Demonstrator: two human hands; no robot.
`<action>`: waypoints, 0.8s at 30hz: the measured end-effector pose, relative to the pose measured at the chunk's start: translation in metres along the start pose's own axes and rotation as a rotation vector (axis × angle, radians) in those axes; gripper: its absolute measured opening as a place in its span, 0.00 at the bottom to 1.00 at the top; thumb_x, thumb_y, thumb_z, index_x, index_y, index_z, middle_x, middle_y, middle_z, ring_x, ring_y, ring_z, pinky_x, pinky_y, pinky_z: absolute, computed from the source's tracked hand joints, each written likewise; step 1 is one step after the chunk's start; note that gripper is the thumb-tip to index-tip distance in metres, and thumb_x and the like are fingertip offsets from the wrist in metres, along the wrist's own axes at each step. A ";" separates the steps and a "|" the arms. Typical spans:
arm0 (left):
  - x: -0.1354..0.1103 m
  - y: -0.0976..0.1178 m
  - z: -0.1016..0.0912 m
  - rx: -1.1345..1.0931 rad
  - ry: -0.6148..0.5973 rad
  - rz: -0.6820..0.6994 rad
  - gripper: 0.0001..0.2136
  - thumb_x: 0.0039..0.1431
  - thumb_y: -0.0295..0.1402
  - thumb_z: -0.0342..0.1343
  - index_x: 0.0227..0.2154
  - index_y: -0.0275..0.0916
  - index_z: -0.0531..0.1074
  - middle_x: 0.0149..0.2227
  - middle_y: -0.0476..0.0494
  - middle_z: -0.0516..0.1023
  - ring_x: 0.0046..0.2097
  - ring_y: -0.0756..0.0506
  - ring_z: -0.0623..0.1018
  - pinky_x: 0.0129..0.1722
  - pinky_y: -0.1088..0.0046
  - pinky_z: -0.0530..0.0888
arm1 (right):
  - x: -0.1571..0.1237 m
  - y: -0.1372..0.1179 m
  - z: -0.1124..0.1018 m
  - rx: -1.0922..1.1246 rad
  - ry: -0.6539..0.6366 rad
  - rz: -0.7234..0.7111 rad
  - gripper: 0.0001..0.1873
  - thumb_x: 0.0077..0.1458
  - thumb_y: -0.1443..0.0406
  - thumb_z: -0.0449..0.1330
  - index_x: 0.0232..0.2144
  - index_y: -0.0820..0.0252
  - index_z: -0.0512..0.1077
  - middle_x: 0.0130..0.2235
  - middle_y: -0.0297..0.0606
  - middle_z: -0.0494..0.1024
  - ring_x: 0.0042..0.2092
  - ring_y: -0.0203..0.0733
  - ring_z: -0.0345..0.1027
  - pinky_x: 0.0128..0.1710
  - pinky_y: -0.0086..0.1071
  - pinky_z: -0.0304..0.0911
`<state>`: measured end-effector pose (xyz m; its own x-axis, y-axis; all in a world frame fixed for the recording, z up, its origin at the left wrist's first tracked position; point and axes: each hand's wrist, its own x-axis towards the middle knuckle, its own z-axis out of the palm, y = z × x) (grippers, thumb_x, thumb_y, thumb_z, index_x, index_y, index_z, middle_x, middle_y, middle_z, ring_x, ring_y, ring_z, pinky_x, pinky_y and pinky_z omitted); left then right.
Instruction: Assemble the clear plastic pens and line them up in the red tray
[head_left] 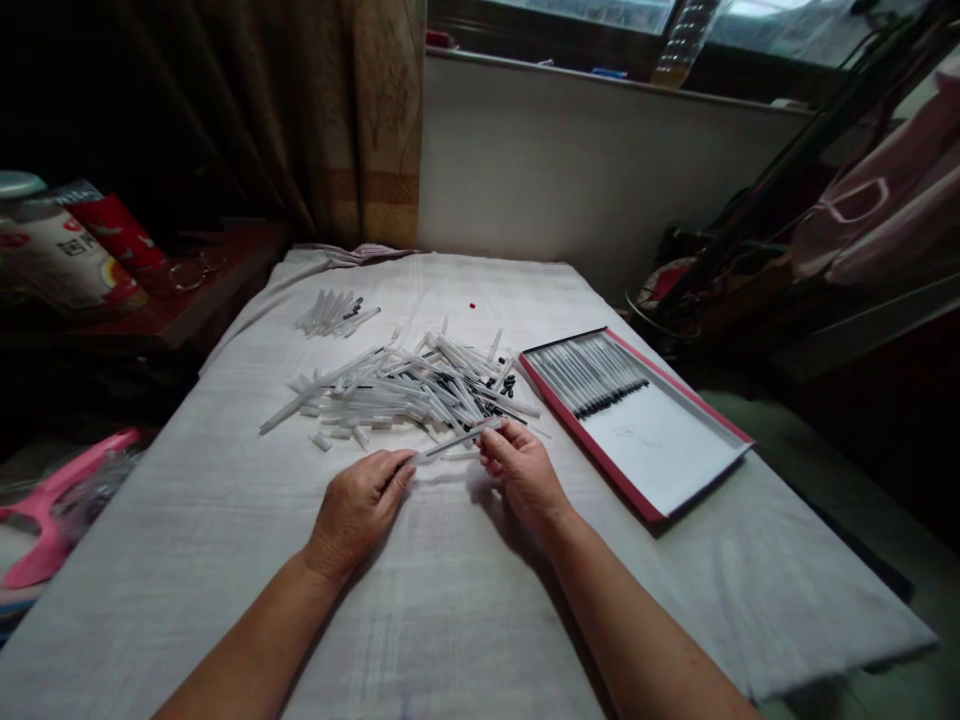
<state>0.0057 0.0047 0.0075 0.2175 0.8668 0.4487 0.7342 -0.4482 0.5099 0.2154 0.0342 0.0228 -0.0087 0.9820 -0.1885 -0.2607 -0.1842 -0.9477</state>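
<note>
Between my two hands is a slim, clear pen (452, 442), held almost level above the cloth. My left hand (367, 505) pinches its left end between thumb and fingers. At the other end, the fingertips of my right hand (521, 468) close on it. Just beyond lies a loose pile of clear pen barrels, caps and dark refills (409, 390), with small black plugs (508, 384) at its right side. A shallow red-edged box (652, 460) stands to the right, holding a row of clear pens with black tips (592, 372).
A smaller bunch of clear pen parts (330, 312) lies at the back left, and a tiny red piece (472, 305) at the back. White cloth (420, 620) covers the table. A jar (60, 250) stands on a side table; a pink plastic item (60, 500) is at the left edge.
</note>
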 end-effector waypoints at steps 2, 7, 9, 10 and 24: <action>0.000 0.002 0.001 -0.009 -0.002 0.014 0.14 0.65 0.40 0.49 0.40 0.40 0.78 0.37 0.42 0.83 0.37 0.45 0.82 0.40 0.71 0.77 | -0.006 0.004 0.011 -0.020 -0.087 0.038 0.21 0.38 0.52 0.68 0.32 0.59 0.74 0.23 0.31 0.71 0.22 0.31 0.60 0.20 0.25 0.51; 0.000 0.007 0.002 -0.062 -0.014 0.009 0.14 0.65 0.39 0.49 0.42 0.40 0.77 0.37 0.42 0.83 0.38 0.45 0.82 0.40 0.72 0.77 | -0.010 -0.010 0.019 -0.183 -0.160 -0.076 0.20 0.43 0.50 0.66 0.33 0.58 0.75 0.27 0.35 0.74 0.28 0.37 0.67 0.22 0.26 0.56; 0.000 0.006 0.001 -0.086 -0.020 -0.021 0.13 0.64 0.39 0.49 0.43 0.41 0.77 0.38 0.43 0.83 0.39 0.46 0.82 0.40 0.73 0.77 | 0.002 -0.034 -0.001 -0.272 -0.093 -0.198 0.21 0.46 0.48 0.63 0.34 0.58 0.75 0.32 0.38 0.77 0.31 0.38 0.70 0.25 0.27 0.60; 0.000 0.005 0.001 -0.095 -0.017 -0.036 0.13 0.64 0.38 0.49 0.44 0.41 0.76 0.38 0.43 0.83 0.39 0.46 0.82 0.39 0.73 0.77 | 0.011 -0.048 -0.017 -0.324 -0.037 -0.253 0.22 0.47 0.47 0.62 0.35 0.59 0.75 0.32 0.39 0.78 0.30 0.38 0.70 0.25 0.28 0.61; 0.004 -0.001 0.006 -0.127 0.060 -0.157 0.13 0.63 0.40 0.51 0.41 0.41 0.78 0.38 0.45 0.83 0.39 0.46 0.82 0.40 0.73 0.78 | 0.130 -0.108 -0.189 -1.717 0.435 0.030 0.21 0.58 0.55 0.53 0.47 0.54 0.79 0.47 0.45 0.81 0.47 0.51 0.74 0.39 0.35 0.64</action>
<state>0.0101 0.0100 0.0045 0.0654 0.9154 0.3972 0.6687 -0.3357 0.6635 0.4245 0.1739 0.0517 0.3132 0.9496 0.0132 0.9479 -0.3117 -0.0660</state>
